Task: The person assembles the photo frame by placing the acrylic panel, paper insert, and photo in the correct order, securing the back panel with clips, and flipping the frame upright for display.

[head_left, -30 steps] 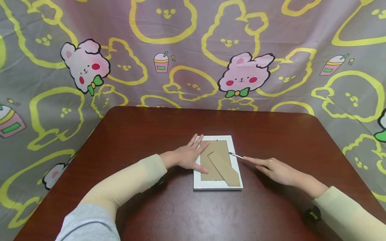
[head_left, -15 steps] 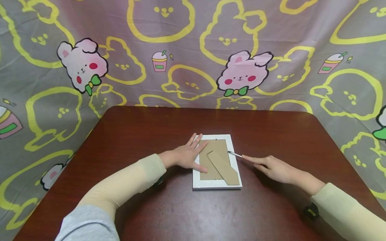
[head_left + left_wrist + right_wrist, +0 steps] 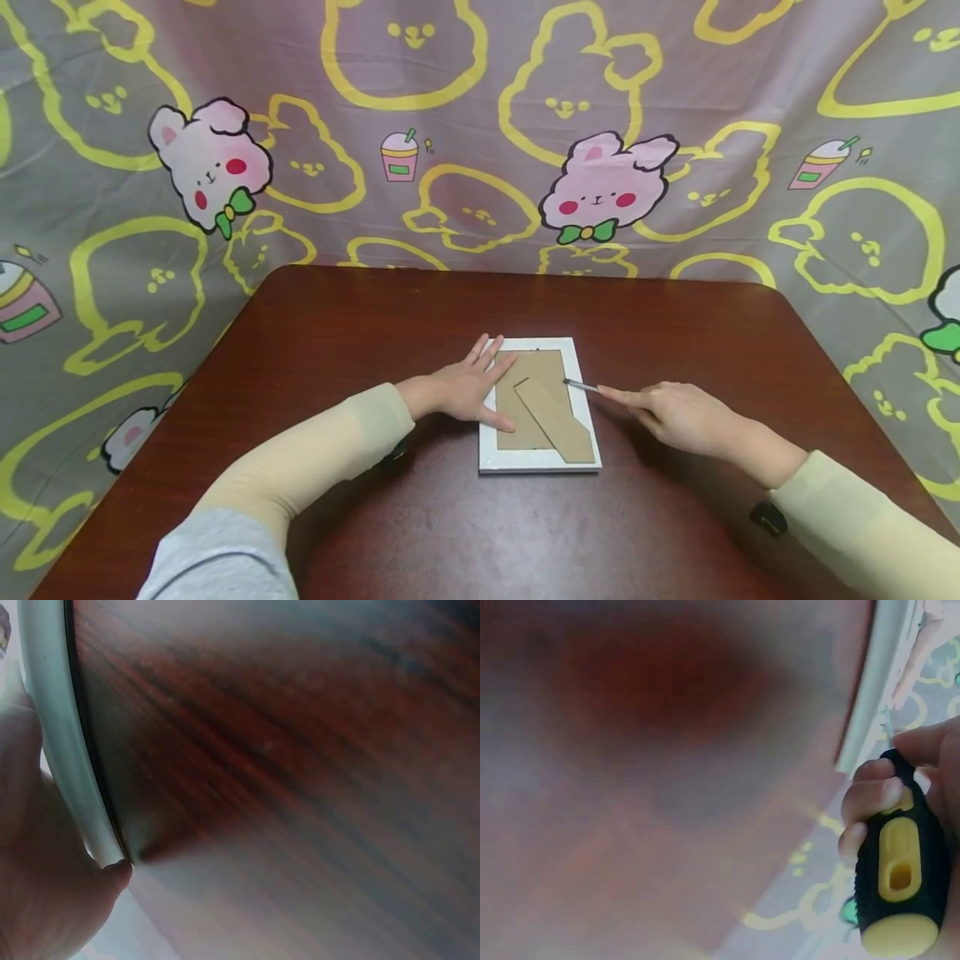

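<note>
A white picture frame lies face down on the table, its brown backing board and slanted easel leg showing. My left hand rests spread across the frame's left side, fingertips and thumb reaching onto the board. My right hand grips a screwdriver, index finger stretched along its shaft. The tool's tip meets the right edge of the backing board; whether it is under a tab I cannot tell. In the right wrist view, the screwdriver's black-and-yellow handle sits within curled fingers.
The dark reddish-brown table extends around the frame on all sides. A patterned cloth with cartoon rabbits hangs behind it and along both sides.
My right hand has rolled a little and shifted slightly left, bringing the screwdriver tip in over the backing board's right edge. My left hand and the frame stay in place.
</note>
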Tool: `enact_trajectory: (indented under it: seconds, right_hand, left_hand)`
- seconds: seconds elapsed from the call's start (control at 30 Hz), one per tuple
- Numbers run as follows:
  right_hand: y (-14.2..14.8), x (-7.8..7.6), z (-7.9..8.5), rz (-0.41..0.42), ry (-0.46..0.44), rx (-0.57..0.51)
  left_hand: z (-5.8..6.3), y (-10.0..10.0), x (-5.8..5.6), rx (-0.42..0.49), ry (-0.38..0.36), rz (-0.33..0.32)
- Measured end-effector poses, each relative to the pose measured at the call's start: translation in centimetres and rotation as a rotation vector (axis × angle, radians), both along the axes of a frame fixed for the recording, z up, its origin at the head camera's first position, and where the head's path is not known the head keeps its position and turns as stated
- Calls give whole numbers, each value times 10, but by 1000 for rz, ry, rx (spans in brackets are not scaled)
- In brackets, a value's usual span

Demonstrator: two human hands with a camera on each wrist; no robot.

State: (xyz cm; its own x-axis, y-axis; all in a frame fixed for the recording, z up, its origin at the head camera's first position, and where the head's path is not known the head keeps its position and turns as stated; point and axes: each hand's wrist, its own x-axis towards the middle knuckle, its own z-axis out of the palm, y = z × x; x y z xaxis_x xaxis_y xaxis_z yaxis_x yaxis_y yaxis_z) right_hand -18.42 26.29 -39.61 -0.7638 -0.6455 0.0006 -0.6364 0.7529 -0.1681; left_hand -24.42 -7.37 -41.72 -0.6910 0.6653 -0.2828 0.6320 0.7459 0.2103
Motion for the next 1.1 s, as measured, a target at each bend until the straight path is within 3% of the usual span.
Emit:
enact_trajectory:
  seconds: [0.2, 0.37, 0.5, 0.8, 1.1]
  right_hand:
    - [-11, 1, 15, 85, 206, 132]
    - [-15, 3, 19, 107, 283, 167]
    - [-15, 4, 15, 101, 244, 128]
    - [5, 4, -6, 29, 20, -20]
    - [4, -4, 2, -69, 28, -111]
  left_hand:
    - [-2, 2, -2, -2, 13, -3]
    - [-3, 2, -2, -6, 15, -1]
    - [-4, 1, 0, -6, 2, 7]
    - [-7, -1, 4, -14, 16, -11]
    - [-1, -1, 2, -9, 38, -15]
